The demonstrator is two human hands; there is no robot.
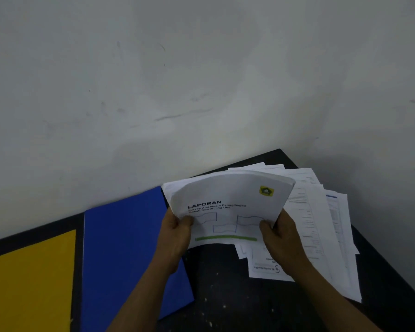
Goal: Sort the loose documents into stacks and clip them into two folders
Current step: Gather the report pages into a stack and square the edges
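white printed sheets, a thick bundle with a "laporan" cover and a small yellow emblem (230, 207), are held up off the black speckled tabletop (225, 295), right of centre and toward the far wall. the left hand (175, 233) and the right hand (282, 238) each pinch a near corner of the bundle. the fingers (186, 221) show only as thumbs pressed on the cover; the rest are hidden behind the paper. the bundle bows upward between the two grips, probably because holding both sides lets the person read the cover and square the edges before deciding where it belongs.

under and to the right of it, a fan of loose white documents (321, 224) lies spread over the tabletop's right side, still unsorted. the closed blue folder (125, 248) lies just left of the hands, its right edge under the left wrist, and the yellow folder (29, 283) lies further left, apart from it. both seem laid out within reach to receive the stacks. sorting looks barely begun.
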